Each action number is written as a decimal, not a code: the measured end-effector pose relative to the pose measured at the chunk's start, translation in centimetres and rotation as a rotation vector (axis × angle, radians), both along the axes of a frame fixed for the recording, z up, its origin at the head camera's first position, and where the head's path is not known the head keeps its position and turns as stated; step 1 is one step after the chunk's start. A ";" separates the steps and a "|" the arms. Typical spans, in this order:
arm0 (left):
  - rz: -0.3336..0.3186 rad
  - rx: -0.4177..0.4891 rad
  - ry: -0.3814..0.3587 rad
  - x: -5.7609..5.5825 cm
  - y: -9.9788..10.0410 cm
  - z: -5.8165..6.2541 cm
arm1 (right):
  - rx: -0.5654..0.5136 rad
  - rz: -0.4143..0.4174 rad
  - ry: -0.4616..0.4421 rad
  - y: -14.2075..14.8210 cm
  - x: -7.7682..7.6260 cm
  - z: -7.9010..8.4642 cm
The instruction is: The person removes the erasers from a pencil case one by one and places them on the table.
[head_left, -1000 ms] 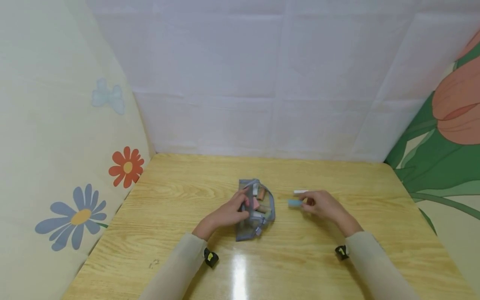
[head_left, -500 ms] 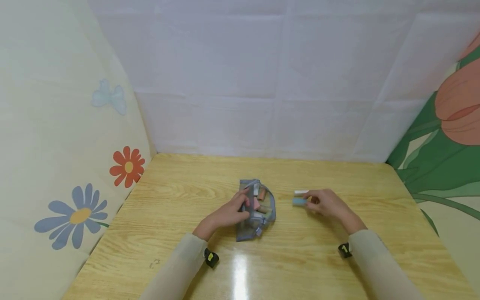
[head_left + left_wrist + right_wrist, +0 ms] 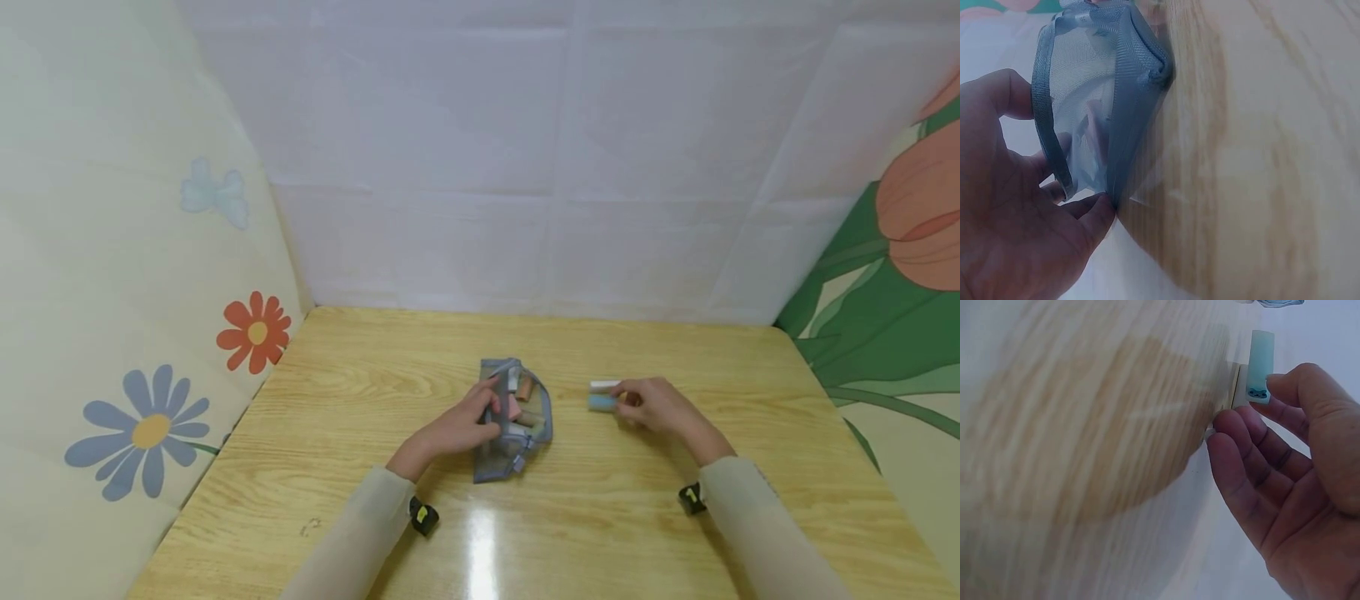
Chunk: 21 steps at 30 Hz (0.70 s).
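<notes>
My left hand holds a grey-blue mesh pouch by its edge, fingers and thumb bent about the rim. Through the mesh and the opening several small pieces show, among them a pink one and a brown one. To the right of the pouch, my right hand pinches the near end of a small light blue block between thumb and index finger. Dark printing marks that end. Close behind the block, a white stick lies on the table, partly covered by the right hand.
The wood-grain table reaches back to a white cloth. Flower-printed sheets stand along its left and right sides. A black wrist strap sits at the left sleeve, another black strap at the right.
The right hand has moved slightly to the right with the light blue block, which now lies alongside the white stick. The left hand and the pouch have stayed in place.
</notes>
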<state>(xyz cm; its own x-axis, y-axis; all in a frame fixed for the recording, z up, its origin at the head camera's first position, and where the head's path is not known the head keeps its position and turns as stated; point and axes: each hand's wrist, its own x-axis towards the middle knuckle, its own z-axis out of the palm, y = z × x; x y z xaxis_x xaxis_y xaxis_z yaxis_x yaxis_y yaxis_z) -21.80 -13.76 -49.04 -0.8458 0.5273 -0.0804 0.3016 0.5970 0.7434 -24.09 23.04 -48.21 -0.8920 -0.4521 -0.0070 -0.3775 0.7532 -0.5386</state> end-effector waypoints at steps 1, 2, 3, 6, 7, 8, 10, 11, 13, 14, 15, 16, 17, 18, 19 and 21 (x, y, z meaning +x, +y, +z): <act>-0.001 -0.001 0.005 0.0 0.0 0.0 | -0.002 -0.002 -0.003 0.0 0.0 0.0; -0.002 0.000 0.009 0.0 0.0 0.0 | -0.005 -0.005 -0.007 0.0 0.0 0.0; -0.004 0.000 0.015 -0.1 0.0 -0.1 | -0.008 -0.007 -0.010 0.1 0.0 0.0; -0.005 -0.001 0.023 -0.1 0.0 -0.1 | -0.011 -0.005 -0.018 0.2 -0.1 0.1; -0.004 -0.001 0.022 -0.1 0.0 0.0 | -0.014 -0.010 -0.025 0.2 -0.1 0.1; -0.002 0.000 0.019 -0.1 0.0 0.0 | -0.015 -0.013 -0.032 0.2 -0.1 0.1; 0.001 -0.005 0.012 0.0 0.0 0.1 | -0.014 -0.015 -0.044 0.3 -0.2 0.1; 0.002 -0.005 0.011 -0.1 0.0 0.1 | -0.014 -0.015 -0.050 0.4 -0.2 0.1; 0.000 -0.006 0.011 -0.1 0.0 0.0 | -0.015 -0.020 -0.060 0.4 -0.3 0.0; -0.001 -0.006 0.014 0.0 0.0 0.0 | -0.013 -0.019 -0.062 0.5 -0.3 0.0; -0.003 -0.006 0.017 0.0 0.0 0.0 | -0.012 -0.019 -0.065 0.5 -0.4 -0.1; -0.004 -0.005 0.017 0.0 0.0 0.0 | -0.010 -0.019 -0.067 0.5 -0.4 -0.1; -0.006 -0.005 0.021 0.0 0.0 -0.1 | -0.009 -0.023 -0.071 0.5 -0.4 -0.1; -0.008 -0.001 0.022 0.0 0.0 -0.1 | -0.008 -0.025 -0.074 0.5 -0.4 -0.2; -0.008 0.001 0.024 0.1 0.0 0.0 | -0.008 -0.027 -0.078 0.5 -0.4 -0.2; -0.009 0.006 0.021 0.1 0.0 0.0 | -0.009 -0.034 -0.082 0.5 -0.4 -0.2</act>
<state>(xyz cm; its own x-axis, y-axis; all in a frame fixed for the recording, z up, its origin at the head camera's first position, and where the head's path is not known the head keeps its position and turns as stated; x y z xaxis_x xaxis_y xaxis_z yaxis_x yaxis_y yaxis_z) -21.71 -13.77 -49.03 -0.8427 0.5351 -0.0591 0.3224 0.5896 0.7406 -24.54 23.51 -48.44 -0.9034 -0.4219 -0.0769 -0.3059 0.7597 -0.5739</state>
